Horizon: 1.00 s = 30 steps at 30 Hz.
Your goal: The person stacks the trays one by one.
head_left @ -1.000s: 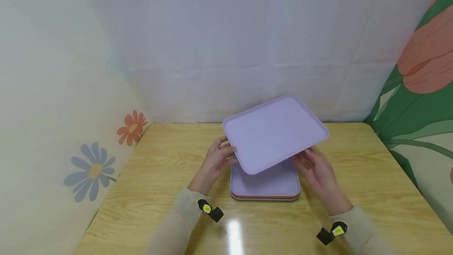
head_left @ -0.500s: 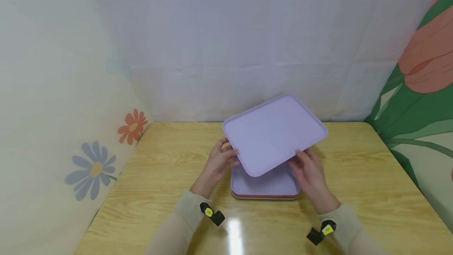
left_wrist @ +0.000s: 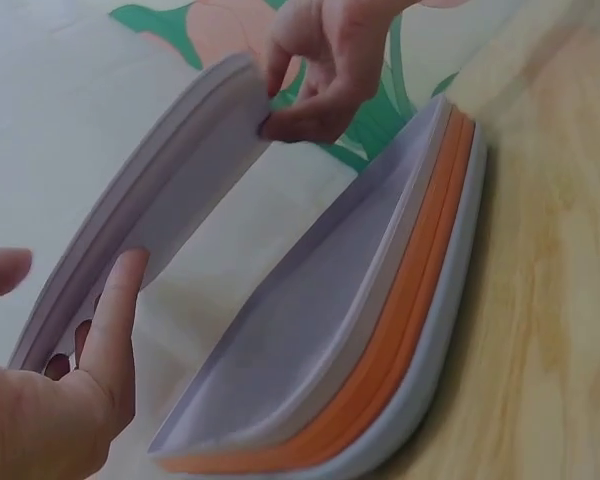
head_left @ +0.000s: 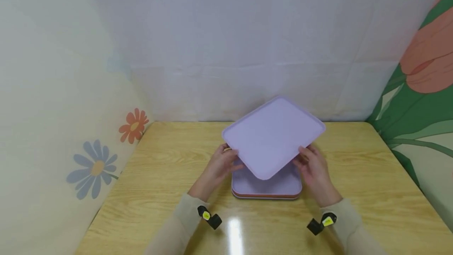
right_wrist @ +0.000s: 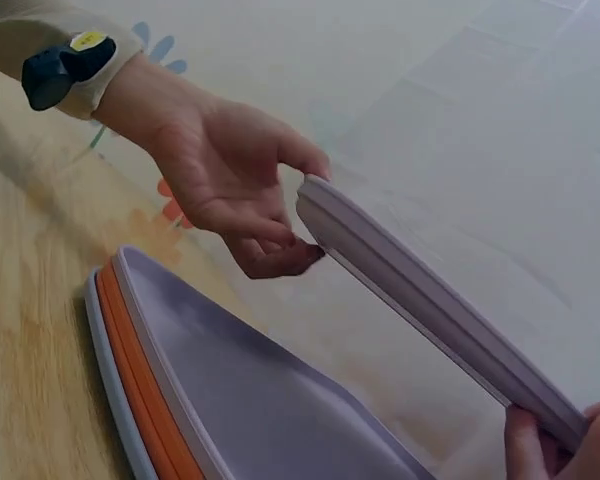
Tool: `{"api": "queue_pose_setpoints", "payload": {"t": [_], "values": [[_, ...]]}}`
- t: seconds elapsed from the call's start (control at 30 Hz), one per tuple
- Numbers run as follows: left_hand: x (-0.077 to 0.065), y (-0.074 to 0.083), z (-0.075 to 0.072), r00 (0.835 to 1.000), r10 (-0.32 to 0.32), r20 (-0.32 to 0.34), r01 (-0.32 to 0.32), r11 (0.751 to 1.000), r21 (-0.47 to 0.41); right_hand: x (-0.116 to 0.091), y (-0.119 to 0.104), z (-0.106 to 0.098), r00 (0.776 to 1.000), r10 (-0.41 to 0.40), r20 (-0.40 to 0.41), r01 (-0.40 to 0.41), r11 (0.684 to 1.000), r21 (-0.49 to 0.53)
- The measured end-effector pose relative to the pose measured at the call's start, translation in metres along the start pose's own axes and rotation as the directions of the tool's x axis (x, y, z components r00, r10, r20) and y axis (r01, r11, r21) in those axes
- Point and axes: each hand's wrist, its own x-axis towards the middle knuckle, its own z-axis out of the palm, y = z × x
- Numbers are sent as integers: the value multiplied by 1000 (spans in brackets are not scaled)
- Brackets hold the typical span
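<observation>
A rectangular light purple tray (head_left: 274, 137) is held up at an angle, one corner pointing toward me. My left hand (head_left: 220, 165) holds its left edge, thumb at the rim and fingers underneath. On the near right edge, my right hand (head_left: 314, 172) pinches the rim between thumb and fingers. Below the raised tray sits a stack whose top is another purple tray (head_left: 247, 184). Under that, the left wrist view shows an orange tray (left_wrist: 400, 325) and a pale grey-blue tray (left_wrist: 435, 385). The raised tray hides the rear of the stack in the head view.
The stack stands on a glossy wood-grain table (head_left: 170, 160), near its middle. Behind the table hangs a creased white cloth (head_left: 219, 42). Flower-printed walls stand at both sides, with a blue flower (head_left: 93, 169) on the left.
The raised tray has turned, its near corner shifting right and its far corner left. My right hand moved left along the edge, its thumb now over the rim. The stack stays put.
</observation>
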Motion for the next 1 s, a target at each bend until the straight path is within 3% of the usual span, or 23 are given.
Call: {"api": "queue_pose_setpoints", "payload": {"t": [0.2, 0.33, 0.43, 0.73, 1.0], "values": [[-3, 16, -29, 992, -44, 115, 50, 998, -46, 5, -12, -14, 991, 48, 125, -36, 995, -95], [-2, 29, -43, 972, -79, 223, 76, 997, 19, 7, -22, -21, 970, 64, 234, -21, 983, -181], [0, 34, -47, 958, -105, 268, 86, 993, 82, 9, -29, -24, 950, 81, 303, -14, 976, -218], [9, 34, -38, 947, -164, 276, 115, 976, 185, 16, -40, -25, 915, 138, 380, -26, 958, -285], [11, 28, -34, 958, -135, 252, 56, 953, 298, 27, -41, -23, 923, 175, 342, -26, 917, -399]]}}
